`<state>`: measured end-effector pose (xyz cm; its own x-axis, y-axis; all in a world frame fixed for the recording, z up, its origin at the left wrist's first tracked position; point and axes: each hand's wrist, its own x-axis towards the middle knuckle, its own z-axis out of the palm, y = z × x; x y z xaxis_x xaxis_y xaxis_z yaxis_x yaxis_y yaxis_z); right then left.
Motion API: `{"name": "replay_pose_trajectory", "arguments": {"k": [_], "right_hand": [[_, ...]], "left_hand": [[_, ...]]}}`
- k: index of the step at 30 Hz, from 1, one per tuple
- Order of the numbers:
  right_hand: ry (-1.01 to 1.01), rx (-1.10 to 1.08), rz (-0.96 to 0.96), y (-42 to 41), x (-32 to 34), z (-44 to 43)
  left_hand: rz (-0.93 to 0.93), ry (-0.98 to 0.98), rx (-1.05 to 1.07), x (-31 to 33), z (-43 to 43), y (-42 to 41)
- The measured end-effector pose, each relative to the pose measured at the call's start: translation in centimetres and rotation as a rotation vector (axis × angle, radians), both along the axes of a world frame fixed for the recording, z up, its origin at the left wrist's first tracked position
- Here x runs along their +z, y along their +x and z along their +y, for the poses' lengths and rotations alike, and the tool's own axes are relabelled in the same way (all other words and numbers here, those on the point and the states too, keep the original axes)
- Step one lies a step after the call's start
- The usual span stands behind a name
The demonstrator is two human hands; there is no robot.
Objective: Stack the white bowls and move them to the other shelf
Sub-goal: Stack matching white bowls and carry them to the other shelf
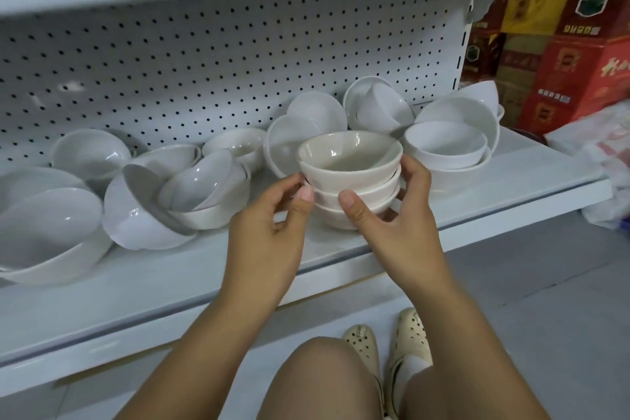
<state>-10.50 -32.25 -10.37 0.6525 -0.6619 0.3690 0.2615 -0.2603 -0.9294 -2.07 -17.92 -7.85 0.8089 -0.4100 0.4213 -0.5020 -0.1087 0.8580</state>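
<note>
View from above my hands at a white shelf point(204, 283) with a perforated back panel point(170, 61). A stack of three nested white bowls point(349, 177) sits upright near the shelf's front edge, between my two hands; whether its base rests on the shelf or is just off it cannot be told. My left hand point(272, 225) is partly closed, thumb tip and curled fingertips pinching the left side of the stack at the rims. My right hand point(392, 211) is curled round the right side, thumb pressed flat on the front of the lower bowls, fingers wrapped behind the top bowl's rim.

Left of the stack lie loose bowls point(146, 211), several tipped on their sides and leaning on each other. Right of it stands a second group of bowls point(450, 143), partly nested. Beyond the shelf's right end are red boxes point(579, 44) and a plastic bag point(606, 160). Below are my knees and pale perforated shoes point(405, 341).
</note>
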Motion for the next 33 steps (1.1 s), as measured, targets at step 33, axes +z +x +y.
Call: {"name": "replay_pose_trajectory", "arguments": {"k": [33], "right_hand": [[-0.034,-0.195,-0.057,2.8,-0.6,1.7]], "left_hand": [[0.007,1.031,-0.07,8.8,-2.0,21.0]]}}
